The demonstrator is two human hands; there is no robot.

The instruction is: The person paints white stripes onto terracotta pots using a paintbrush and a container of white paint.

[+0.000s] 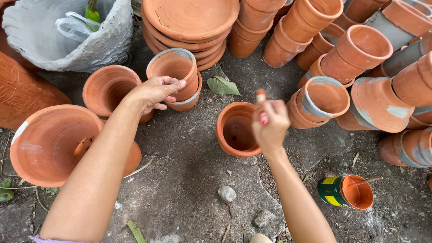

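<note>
Left hand [155,92] clamped on the rim of a grey-edged clay pot [174,67] (nested in a second pot) at eleven o'clock. Right hand [270,123] closed around a red-handled brush [261,105], over the orange pot [236,129] at centre; paint tin [345,191] at four o'clock

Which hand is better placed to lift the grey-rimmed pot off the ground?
Left. The left hand already grips the rim of the grey-rimmed pot. The right hand is busy with a paintbrush and hovers over a different pot.

Pot [237,129] between stacked pots [176,77] and tin [345,191]
</note>
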